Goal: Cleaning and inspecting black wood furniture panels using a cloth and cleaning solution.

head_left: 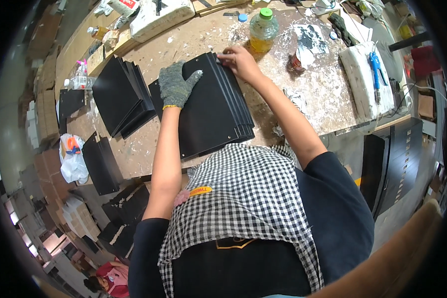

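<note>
A stack of thin black panels (203, 109) with small holes near the corners lies in front of me at the table's near side, its right edges stepped. My left hand (177, 85), in a grey-green knit glove with a yellow cuff, lies on the top panel near its far left edge. The fingers are stretched out and the thumb stands apart. My bare right hand (238, 63) is at the far right corner of the stack, fingers bent together on the panel edges. Its fingertips are partly hidden. More black panels (121, 97) stand fanned and tilted to the left.
The worn table (328, 109) carries a green-capped bottle of yellow liquid (263, 31), white-wrapped blocks (365, 79), a blue tool (376, 67) and crumpled paper. At left are a clear bottle (79, 83), a plastic bag (73, 161) and another black stack (102, 164). Another person (111, 278) is far behind.
</note>
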`<state>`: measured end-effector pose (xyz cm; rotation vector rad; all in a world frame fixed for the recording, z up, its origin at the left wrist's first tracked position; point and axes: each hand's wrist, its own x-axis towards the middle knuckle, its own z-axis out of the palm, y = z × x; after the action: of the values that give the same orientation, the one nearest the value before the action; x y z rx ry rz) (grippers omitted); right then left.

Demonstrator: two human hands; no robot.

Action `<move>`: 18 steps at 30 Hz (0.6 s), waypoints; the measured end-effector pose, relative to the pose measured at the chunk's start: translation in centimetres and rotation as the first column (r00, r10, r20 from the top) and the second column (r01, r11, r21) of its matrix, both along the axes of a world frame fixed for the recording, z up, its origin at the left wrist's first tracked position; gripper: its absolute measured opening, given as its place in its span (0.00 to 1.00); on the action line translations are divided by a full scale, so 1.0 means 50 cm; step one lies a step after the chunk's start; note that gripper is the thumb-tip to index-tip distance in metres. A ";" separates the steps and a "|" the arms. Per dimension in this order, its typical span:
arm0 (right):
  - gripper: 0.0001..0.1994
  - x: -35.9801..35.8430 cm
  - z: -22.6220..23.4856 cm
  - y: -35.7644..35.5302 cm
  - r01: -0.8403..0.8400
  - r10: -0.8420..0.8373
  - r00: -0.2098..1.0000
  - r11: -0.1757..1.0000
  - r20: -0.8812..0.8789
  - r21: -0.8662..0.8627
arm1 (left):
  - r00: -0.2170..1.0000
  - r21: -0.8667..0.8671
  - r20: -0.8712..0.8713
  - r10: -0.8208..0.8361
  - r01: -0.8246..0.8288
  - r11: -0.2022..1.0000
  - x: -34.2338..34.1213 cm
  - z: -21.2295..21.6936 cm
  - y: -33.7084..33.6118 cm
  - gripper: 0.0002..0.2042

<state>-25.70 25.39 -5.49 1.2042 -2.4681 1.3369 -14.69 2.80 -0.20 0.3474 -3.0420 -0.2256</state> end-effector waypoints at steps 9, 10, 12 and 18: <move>0.18 0.276 0.052 0.217 -0.049 0.037 0.953 0.998 0.301 0.032 | 1.000 -0.033 -0.026 -0.002 0.001 0.999 0.001 -0.013 -0.002 0.39; 0.18 0.282 0.046 0.215 -0.045 0.033 0.952 0.998 0.303 0.032 | 1.000 -0.033 -0.023 -0.006 0.006 0.999 0.000 -0.013 -0.001 0.39; 0.18 0.297 0.035 0.197 0.053 -0.048 0.958 0.999 0.284 -0.011 | 1.000 -0.046 -0.025 -0.012 0.010 0.999 -0.002 -0.015 -0.003 0.39; 0.17 0.116 -0.019 0.054 0.176 -0.173 0.984 0.982 0.045 -0.071 | 0.997 -0.058 -0.075 -0.028 0.024 0.998 0.008 -0.024 -0.003 0.39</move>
<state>-19.89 28.08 -6.42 0.9295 -2.4587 1.4033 -14.31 2.64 -1.40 0.2886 -2.9725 -0.1502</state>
